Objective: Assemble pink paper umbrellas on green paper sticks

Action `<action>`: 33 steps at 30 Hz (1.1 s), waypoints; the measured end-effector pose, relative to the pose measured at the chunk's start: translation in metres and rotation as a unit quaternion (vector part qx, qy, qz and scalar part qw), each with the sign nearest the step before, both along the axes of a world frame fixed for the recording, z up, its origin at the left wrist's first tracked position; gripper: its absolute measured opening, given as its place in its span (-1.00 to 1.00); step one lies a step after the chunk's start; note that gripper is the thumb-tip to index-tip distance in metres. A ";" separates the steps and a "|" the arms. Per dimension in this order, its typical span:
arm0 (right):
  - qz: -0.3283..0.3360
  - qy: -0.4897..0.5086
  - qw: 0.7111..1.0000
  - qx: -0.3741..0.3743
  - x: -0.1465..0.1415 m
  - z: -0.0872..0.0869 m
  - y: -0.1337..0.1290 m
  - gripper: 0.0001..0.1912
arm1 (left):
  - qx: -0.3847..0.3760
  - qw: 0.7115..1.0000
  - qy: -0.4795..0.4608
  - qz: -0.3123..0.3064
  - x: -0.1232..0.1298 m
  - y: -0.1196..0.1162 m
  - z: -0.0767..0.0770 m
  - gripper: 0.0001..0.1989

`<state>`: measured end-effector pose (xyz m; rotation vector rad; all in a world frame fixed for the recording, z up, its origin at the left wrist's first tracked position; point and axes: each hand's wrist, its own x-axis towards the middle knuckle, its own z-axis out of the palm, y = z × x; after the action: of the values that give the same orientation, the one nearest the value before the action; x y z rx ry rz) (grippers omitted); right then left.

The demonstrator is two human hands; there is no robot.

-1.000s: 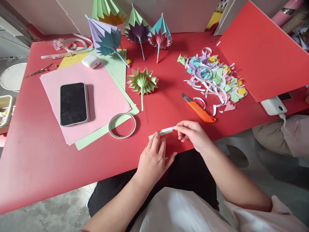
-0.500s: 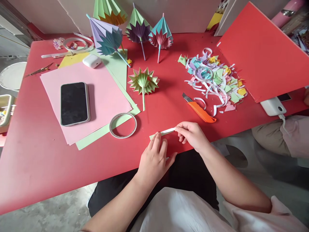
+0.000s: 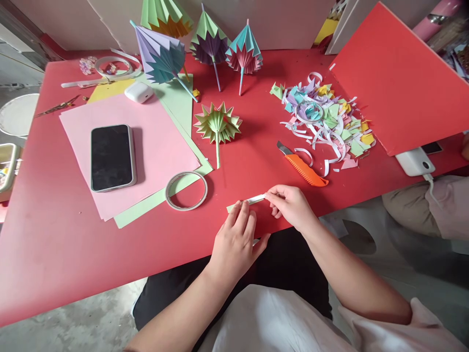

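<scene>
A narrow pale green paper strip with a white band along it [image 3: 255,199] lies near the front edge of the red table [image 3: 73,244]. My left hand [image 3: 234,239] rests over its left part, fingertips pressing it down and thumb spread apart. At the strip's right end, my right hand [image 3: 289,203] pinches the white band between thumb and forefinger. Left of the hands is a roll of tape [image 3: 186,208]. Beyond them stands a small green folded paper umbrella [image 3: 217,127]. An orange knife [image 3: 306,169] lies to the right.
Several paper umbrellas [image 3: 212,44] stand at the back. A black phone [image 3: 113,157] lies on pink paper [image 3: 161,146], near a white case [image 3: 138,92]. Colourful scraps [image 3: 330,117] are heaped at the right, beside a red board [image 3: 399,83]. Another person's leg [image 3: 410,205] shows at the far right.
Both hands keep nearly the same places. My left fingers have shifted very slightly to the right along the strip, and a little less of the white band shows.
</scene>
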<state>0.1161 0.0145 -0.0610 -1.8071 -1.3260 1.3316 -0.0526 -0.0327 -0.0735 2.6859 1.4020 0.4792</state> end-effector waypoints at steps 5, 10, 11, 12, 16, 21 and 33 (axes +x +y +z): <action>0.002 -0.015 1.000 0.004 -0.001 0.000 -0.001 -0.78 | -0.010 1.000 0.011 -0.006 0.001 0.000 -0.001 -0.49; -0.001 -0.035 0.999 0.012 -0.003 0.000 -0.001 -0.79 | -0.020 1.000 0.020 -0.008 0.000 -0.001 -0.002 -0.49; -0.002 -0.039 0.999 0.012 -0.004 0.000 -0.001 -0.79 | -0.024 0.999 0.021 -0.008 0.000 -0.001 -0.002 -0.49; -0.005 -0.044 0.999 0.013 -0.004 0.000 -0.002 -0.79 | -0.027 0.999 0.022 -0.007 0.000 -0.002 -0.002 -0.49; -0.004 -0.080 0.996 0.028 -0.007 0.000 -0.002 -0.81 | -0.033 0.999 0.026 -0.001 0.000 -0.002 -0.001 -0.50; 0.018 -0.182 0.978 0.101 -0.010 -0.002 -0.003 -0.79 | -0.036 0.999 0.026 0.025 0.004 0.000 0.002 -0.43; 0.040 -0.267 0.949 0.164 -0.015 -0.006 -0.006 -0.77 | -0.048 0.995 0.032 0.081 0.012 -0.001 0.005 -0.46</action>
<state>0.1015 0.0087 -0.0668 -1.9555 -1.7890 0.6091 -0.0406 -0.0340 -0.0689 2.5462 1.6251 0.3316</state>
